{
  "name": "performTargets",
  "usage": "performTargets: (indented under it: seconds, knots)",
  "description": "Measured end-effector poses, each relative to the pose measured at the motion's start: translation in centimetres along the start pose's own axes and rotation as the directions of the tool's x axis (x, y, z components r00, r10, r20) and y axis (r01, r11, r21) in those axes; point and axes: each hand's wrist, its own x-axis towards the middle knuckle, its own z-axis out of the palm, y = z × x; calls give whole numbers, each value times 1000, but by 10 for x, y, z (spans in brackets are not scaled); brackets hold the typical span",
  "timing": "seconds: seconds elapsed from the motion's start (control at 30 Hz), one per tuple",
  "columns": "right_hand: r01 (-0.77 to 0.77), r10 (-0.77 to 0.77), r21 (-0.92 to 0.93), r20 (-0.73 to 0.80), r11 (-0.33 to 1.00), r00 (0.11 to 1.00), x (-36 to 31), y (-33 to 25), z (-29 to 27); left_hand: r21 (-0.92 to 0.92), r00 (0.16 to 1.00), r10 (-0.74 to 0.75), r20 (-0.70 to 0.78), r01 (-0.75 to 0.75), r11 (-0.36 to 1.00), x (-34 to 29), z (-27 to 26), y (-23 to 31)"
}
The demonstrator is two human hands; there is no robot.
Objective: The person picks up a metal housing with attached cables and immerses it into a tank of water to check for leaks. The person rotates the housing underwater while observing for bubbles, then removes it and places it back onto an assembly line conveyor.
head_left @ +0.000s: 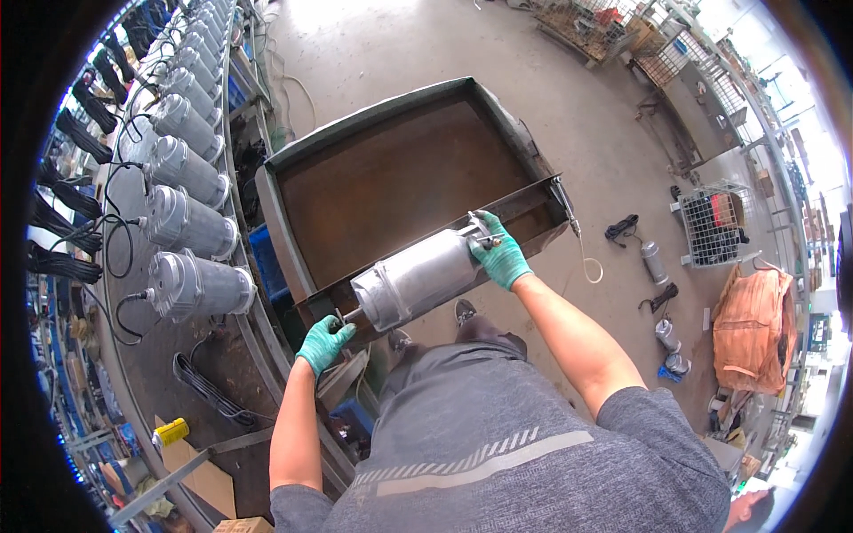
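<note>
A silver cylindrical motor housing (418, 280) lies tilted across the front rim of a big rusty metal tray (391, 169). My left hand (324, 342), in a green glove, grips the shaft at the cylinder's lower left end. My right hand (499, 253), also green-gloved, holds the cylinder's upper right end by its fittings. Both forearms come up from the lower edge on either side of my grey shirt.
A curved workbench (160, 355) on the left carries a row of several similar silver cylinders (191, 222) with black cables. A yellow can (171, 433) stands near the bench's front. On the concrete floor to the right are a wire basket (715, 222), small cylinders, coiled cables and an orange bag (753, 324).
</note>
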Motion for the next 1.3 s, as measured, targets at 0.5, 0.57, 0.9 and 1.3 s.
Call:
performTargets:
  seconds: [0.5, 0.57, 0.9, 1.3]
  knots:
    - [56, -78, -202, -105, 978, 991, 1, 5, -2, -413, 921, -349, 175, 390, 823, -2, 0, 12]
    - [-10, -16, -233, -106, 972, 994, -1, -3, -3, -529, 854, -416, 313, 521, 670, -1, -1, 23]
    - [70, -150, -447, -147, 892, 978, -4, -8, -6, -674, 988, -111, 108, 155, 722, 2, 21, 1]
    - [425, -394, -654, 206, 625, 896, -18, -28, -85, -684, 919, -324, -224, 89, 724, -16, 16, -30]
